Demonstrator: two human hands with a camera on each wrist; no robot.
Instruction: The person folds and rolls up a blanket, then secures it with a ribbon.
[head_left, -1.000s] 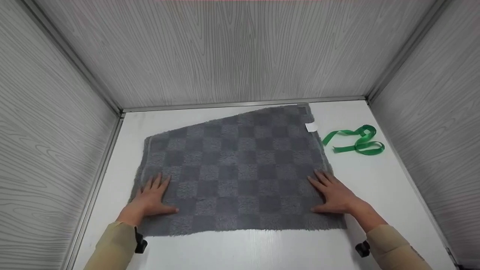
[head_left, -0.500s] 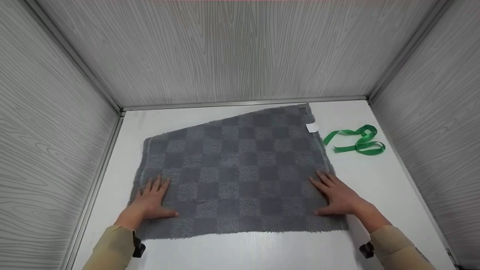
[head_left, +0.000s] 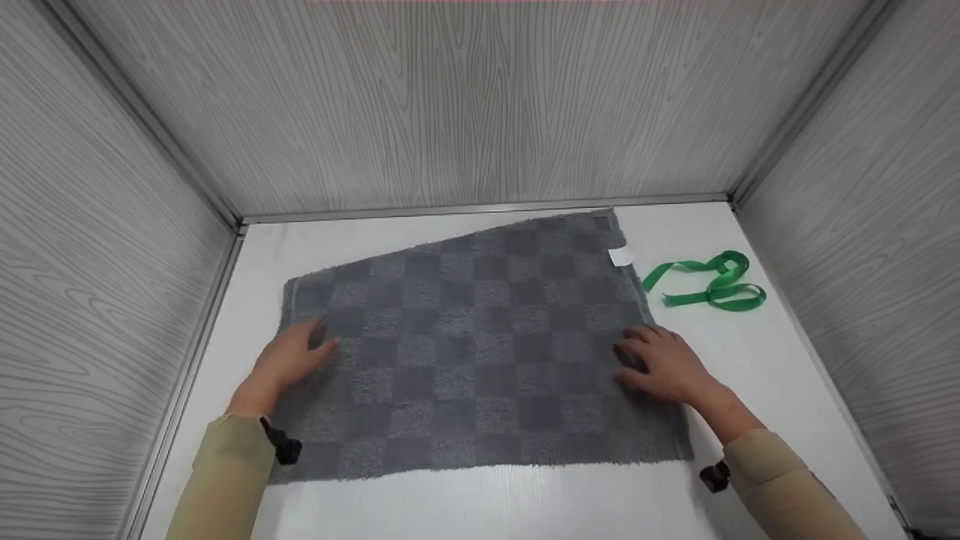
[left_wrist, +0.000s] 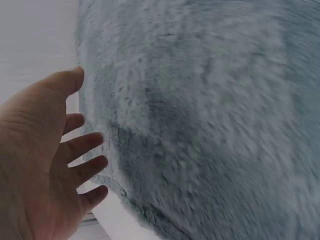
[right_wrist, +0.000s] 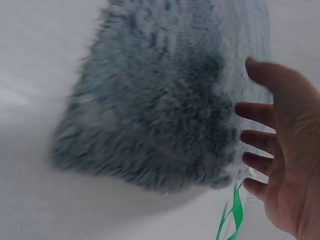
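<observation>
A grey checkered towel (head_left: 480, 345) lies spread flat and slightly askew on the white table (head_left: 487, 502). My left hand (head_left: 289, 358) hovers over the towel's left edge with relaxed fingers and holds nothing. In the left wrist view that hand (left_wrist: 45, 160) is open, fingers spread just off the towel (left_wrist: 200, 110). My right hand (head_left: 664, 364) is over the towel's right side, fingers loosely bent and empty. The right wrist view shows the right hand (right_wrist: 285, 145) open beside the fluffy towel (right_wrist: 160, 115).
A green ribbon (head_left: 709, 281) lies coiled on the table right of the towel, also seen as the ribbon (right_wrist: 231, 215) in the right wrist view. A small white label (head_left: 621, 257) sticks out at the towel's far right edge. Grey wood-grain walls enclose three sides.
Both hands lifted off the towel's near part and moved forward, away from me. Their fingers went from flat and pressing to relaxed. The towel stays spread out.
</observation>
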